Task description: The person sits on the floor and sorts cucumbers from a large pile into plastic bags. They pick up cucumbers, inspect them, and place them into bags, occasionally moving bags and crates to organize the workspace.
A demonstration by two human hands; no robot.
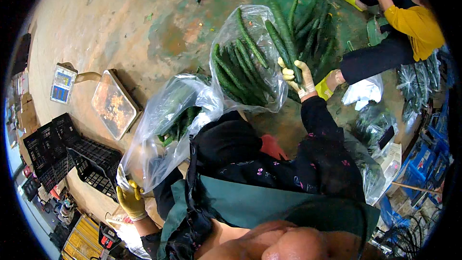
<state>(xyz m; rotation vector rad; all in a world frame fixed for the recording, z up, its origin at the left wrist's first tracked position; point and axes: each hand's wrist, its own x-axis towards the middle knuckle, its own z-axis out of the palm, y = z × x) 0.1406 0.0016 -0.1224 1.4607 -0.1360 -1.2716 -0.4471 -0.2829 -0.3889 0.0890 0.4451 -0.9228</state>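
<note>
My right hand (pixel 299 77), in a pale glove, grips a pair of long green cucumbers (pixel 287 41) by their lower ends. Beneath and beyond them a heap of cucumbers (pixel 314 32) lies on the floor. Just left of this hand, an open clear plastic bag (pixel 225 30) holds several cucumbers (pixel 240 72). My left hand (pixel 130 198), in a yellowish glove, pinches the edge of another clear bag (pixel 158 162), which stretches up toward the middle and has cucumbers (pixel 186 121) inside. Part of that bag's contents is hidden by the crumpled film.
A scale with a metal pan (pixel 114 104) and a display (pixel 63 83) stands at left, above black plastic crates (pixel 95 168). A co-worker in a yellow top (pixel 415 29) sits at upper right, a foot beside the heap. Bagged cucumbers (pixel 420 86) and blue crates (pixel 427 162) line the right.
</note>
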